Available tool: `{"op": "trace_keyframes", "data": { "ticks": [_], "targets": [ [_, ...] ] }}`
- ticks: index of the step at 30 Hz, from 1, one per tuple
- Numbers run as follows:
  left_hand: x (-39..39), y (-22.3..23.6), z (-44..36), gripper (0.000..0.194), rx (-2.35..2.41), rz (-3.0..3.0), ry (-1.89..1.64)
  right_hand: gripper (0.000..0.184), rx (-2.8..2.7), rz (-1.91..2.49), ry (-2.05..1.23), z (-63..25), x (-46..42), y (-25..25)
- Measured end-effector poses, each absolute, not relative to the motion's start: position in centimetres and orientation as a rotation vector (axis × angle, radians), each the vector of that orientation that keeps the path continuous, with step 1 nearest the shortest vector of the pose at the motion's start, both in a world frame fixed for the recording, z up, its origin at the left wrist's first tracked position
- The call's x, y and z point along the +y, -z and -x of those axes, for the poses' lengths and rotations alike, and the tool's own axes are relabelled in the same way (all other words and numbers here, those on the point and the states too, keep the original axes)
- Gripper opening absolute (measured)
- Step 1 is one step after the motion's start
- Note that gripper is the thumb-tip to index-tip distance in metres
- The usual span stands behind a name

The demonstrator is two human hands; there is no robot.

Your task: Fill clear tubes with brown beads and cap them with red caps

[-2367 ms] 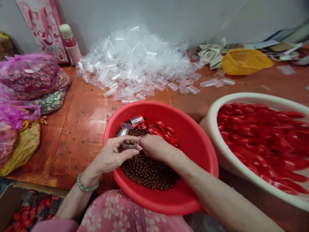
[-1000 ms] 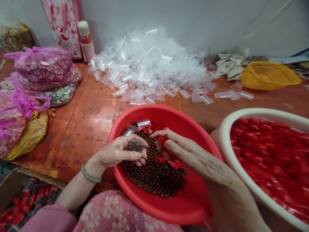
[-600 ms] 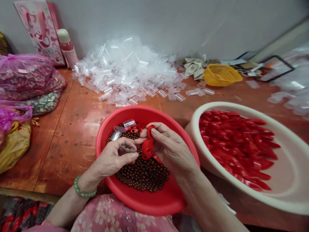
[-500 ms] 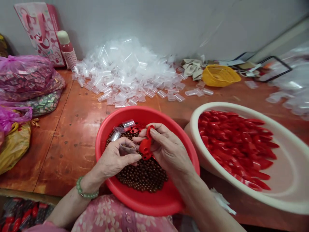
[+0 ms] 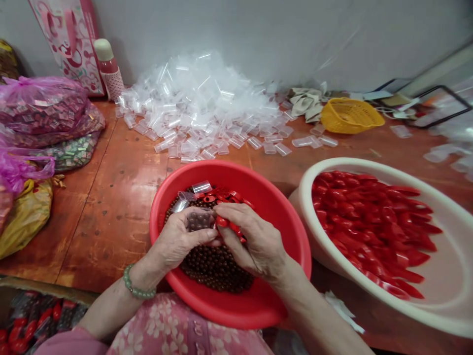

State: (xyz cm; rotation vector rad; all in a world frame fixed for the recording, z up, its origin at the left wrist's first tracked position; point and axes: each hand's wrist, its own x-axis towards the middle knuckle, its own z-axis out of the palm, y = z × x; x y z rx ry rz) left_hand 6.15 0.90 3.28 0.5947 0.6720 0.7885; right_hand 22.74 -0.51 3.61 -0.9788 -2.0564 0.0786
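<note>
My left hand (image 5: 181, 236) is closed around a clear plastic tube (image 5: 198, 221) filled with brown balls. At the tube's right end, my right hand (image 5: 254, 239) pinches a red plastic cap (image 5: 222, 221); fingers partly hide where cap and tube meet. Both hands are over a red basin (image 5: 291, 231). In it lie many brown balls (image 5: 218, 270), several red caps (image 5: 232, 195) and a few clear tubes (image 5: 201, 187). A green bead bracelet (image 5: 137, 288) circles my left wrist.
A white basin (image 5: 373, 167) of red plastic parts (image 5: 377, 227) stands at right. Behind lies a heap of clear tubes (image 5: 207, 103), with a yellow basket (image 5: 349, 116) farther right. Plastic bags (image 5: 40, 113) and a bottle (image 5: 109, 69) stand left; a box of filled tubes (image 5: 37, 315) is low left.
My right hand, first down in the basin, has come up with red caps. It has brought one against the end of the filled tube, which my left hand has turned on its side.
</note>
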Motion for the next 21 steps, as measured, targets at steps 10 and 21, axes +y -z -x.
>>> {"op": "trace_keyframes", "data": {
  "ticks": [10,21],
  "targets": [
    [1.8,-3.1,-4.7,0.032,0.592,-0.524,-0.743,0.040,-2.182,0.929,-0.326,-23.7,-0.3,-4.2],
    [1.9,-2.7,-4.7,0.038,0.419,-0.619,-0.613,0.015,-1.322,1.290,-0.930,-20.8,1.1,-6.3]
  ]
}}
